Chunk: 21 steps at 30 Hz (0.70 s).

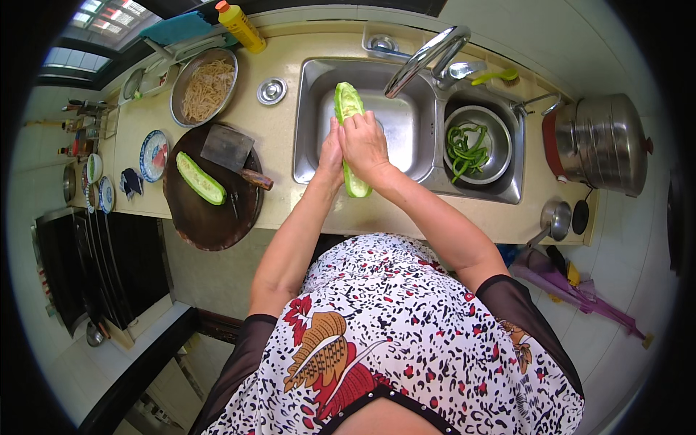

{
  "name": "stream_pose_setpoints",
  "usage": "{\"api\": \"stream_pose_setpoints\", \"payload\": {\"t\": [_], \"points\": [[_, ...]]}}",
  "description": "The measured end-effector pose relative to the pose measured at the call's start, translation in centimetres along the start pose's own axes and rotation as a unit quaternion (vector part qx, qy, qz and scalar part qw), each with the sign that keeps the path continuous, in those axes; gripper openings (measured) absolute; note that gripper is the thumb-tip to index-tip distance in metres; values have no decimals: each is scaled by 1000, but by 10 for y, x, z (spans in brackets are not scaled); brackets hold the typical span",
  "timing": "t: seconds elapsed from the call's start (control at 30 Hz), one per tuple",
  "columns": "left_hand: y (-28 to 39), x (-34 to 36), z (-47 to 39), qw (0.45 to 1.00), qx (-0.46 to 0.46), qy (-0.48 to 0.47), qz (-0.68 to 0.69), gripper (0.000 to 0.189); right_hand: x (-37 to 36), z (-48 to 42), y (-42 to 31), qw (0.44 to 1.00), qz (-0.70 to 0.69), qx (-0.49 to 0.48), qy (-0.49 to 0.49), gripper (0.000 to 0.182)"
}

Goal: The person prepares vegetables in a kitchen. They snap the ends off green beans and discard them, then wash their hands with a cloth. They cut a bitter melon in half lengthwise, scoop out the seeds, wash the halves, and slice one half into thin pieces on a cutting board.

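Note:
A halved, peeled green gourd (348,100) lies lengthwise in my two hands over the large sink basin (405,136), its pale cut face turned up. My left hand (330,149) supports it along its left side. Over the middle of the cut face, my right hand (365,144) presses with curled fingers, so that stretch is hidden. The gourd's near end reaches past the sink's front edge. To the left, another gourd half (201,178) rests cut face up on a round wooden chopping block (212,228), beside a cleaver (227,148) with a wooden handle.
A chrome faucet (427,57) arches over the basin. Green peppers (467,152) sit in a steel bowl (504,149) in the smaller basin. Pale shreds fill a metal bowl (234,81) behind the block. A sink strainer (271,90) and a large steel pot (603,144) stand on the counter.

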<state>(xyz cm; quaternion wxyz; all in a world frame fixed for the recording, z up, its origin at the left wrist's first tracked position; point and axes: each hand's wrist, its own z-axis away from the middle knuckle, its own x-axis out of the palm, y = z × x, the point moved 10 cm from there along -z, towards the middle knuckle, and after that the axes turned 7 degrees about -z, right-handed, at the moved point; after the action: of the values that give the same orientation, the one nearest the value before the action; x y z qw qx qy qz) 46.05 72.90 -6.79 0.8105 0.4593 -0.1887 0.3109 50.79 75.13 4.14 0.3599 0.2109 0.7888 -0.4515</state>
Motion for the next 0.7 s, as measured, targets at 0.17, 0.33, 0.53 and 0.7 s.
{"api": "stream_pose_setpoints", "payload": {"t": [0.17,0.33,0.53,0.7], "points": [[7,-1,-10,1000,10,-16,-20,53,2,3,3,999,-31,6,-35,16],[15,9,-19,998,2,-55,4,52,-15,-18,-3,999,-26,-18,26,30],[7,32,-10,995,6,-99,20,55,-17,-41,11,997,-46,-30,54,44],[10,40,-2,998,1,-69,7,56,-9,-40,19,999,23,-11,30,37]]}}
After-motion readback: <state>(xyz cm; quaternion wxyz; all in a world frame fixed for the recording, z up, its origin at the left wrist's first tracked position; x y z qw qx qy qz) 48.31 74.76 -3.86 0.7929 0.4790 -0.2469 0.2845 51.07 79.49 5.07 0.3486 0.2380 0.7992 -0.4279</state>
